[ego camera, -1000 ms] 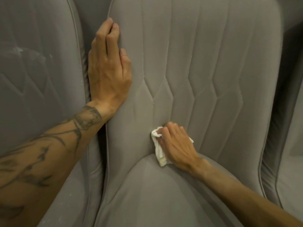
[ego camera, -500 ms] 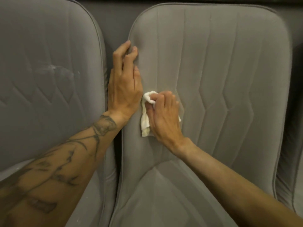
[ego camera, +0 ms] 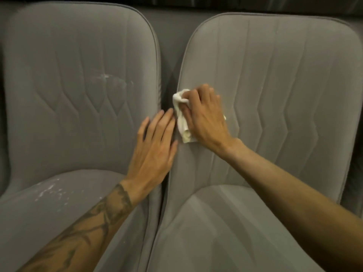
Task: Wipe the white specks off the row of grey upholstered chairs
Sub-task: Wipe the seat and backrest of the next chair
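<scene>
- The left chair [ego camera: 78, 99] is showing white specks [ego camera: 49, 190] scattered on its seat and a pale smear [ego camera: 107, 76] on its backrest.
- The left hand [ego camera: 153, 152] is lying flat over the right edge of that chair, at the gap between the two chairs, with its fingers straight, slightly spread and holding nothing.
- The cloth [ego camera: 181, 122], white and crumpled, is sitting just right of those fingertips.
- The right hand [ego camera: 204, 118] is gripping the cloth with curled fingers and pressing it against the left edge of the backrest of the right chair [ego camera: 284, 95].
</scene>
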A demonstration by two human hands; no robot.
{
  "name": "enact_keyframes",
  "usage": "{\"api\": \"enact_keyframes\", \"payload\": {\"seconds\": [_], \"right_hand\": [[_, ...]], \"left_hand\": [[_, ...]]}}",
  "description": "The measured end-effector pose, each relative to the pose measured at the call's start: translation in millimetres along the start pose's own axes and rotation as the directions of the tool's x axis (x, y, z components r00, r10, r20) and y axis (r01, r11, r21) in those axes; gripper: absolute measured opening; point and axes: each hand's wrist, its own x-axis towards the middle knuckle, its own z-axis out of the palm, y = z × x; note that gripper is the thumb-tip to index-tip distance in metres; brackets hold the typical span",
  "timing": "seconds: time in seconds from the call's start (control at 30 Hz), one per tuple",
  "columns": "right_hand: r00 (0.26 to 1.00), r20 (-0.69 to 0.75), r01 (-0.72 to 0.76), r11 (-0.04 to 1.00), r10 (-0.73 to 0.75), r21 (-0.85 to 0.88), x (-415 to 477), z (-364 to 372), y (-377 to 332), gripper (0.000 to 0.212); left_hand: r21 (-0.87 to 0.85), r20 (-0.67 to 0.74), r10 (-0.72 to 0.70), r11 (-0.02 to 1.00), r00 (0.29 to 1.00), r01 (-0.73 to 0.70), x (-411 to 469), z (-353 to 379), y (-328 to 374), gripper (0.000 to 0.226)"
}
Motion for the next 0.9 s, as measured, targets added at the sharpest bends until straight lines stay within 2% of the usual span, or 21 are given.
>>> {"api": "enact_keyframes", "payload": {"seconds": [0.07,0.13,0.2,0.3,0.37,0.47,0.53,0.63,0.73,0.8,0.9], "right_hand": [[0.997,-0.007,0.071,0.996,-0.071,-0.056,18,-7,8,0.026],[0.996,-0.037,0.081,0.986,-0.087,-0.148,47,-10,13,0.028],[0.997,-0.076,0.001,0.98,-0.017,-0.199,66,-7,11,0.028],[0.982,-0.132,-0.15,0.98,0.133,-0.128,52,3,-4,0.026],[0.995,-0.073,-0.082,0.991,0.074,-0.107,23,11,-17,0.024],[0.991,0.073,0.118,0.991,-0.114,-0.063,5,6,-15,0.028],[0.984,0.068,0.172,0.981,-0.167,-0.088,30,-2,2,0.029],[0.997,-0.069,0.01,0.99,-0.019,-0.137,75,-6,19,0.03],[0.981,-0.166,-0.118,0.989,0.103,-0.085,60,6,9,0.027],[0.983,-0.132,-0.13,0.992,0.128,-0.006,18,15,-4,0.023],[0.985,0.011,-0.172,0.981,0.172,0.091,-54,24,-21,0.02]], "left_hand": [[0.014,0.047,0.0,1.0,0.999,0.0,-11,2,0,0.065],[0.019,0.066,-0.009,1.0,0.998,0.007,-14,5,0,0.066],[0.006,0.069,-0.021,1.0,0.997,0.02,-16,6,0,0.066],[-0.048,0.067,-0.015,0.999,0.998,0.018,-20,6,-2,0.064],[-0.087,0.061,-0.004,0.996,0.998,0.009,-21,6,-5,0.063],[-0.135,0.081,0.009,0.991,0.997,0.003,-22,4,-8,0.067],[-0.144,0.105,0.032,0.989,0.994,-0.017,-22,3,-12,0.071],[-0.139,0.13,0.06,0.989,0.99,-0.042,-23,3,-18,0.07],[-0.166,0.138,0.048,0.986,0.989,-0.025,-24,2,-16,0.066],[-0.193,0.145,0.038,0.981,0.989,-0.009,-28,0,-13,0.062],[-0.247,0.178,0.022,0.969,0.984,0.023,-46,-5,-7,0.059]]}}
